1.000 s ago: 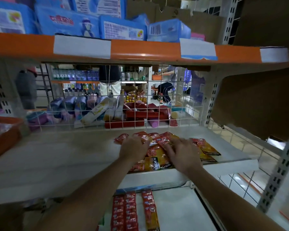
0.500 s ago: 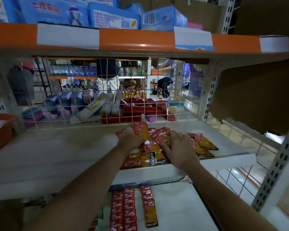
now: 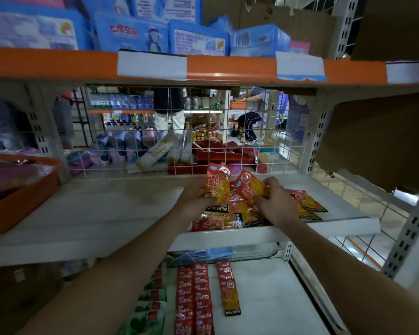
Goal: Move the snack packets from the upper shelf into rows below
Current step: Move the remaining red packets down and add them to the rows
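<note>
Left hand (image 3: 195,195) has lifted a snack packet (image 3: 217,183) upright off the pile (image 3: 230,220).

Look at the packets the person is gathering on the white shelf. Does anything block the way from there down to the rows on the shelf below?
Nothing visible blocks it. The left hand and right hand already hold the snack packets near the white shelf's front lip. The rows below lie in open view, with bare shelf beside the single strip.

Two hands, the left hand (image 3: 196,195) and the right hand (image 3: 277,203), are on the pile of snack packets (image 3: 237,209), too jumbled to count. One orange basket (image 3: 20,204) sits at the left. Three red packet rows (image 3: 198,298) lie below.
</note>
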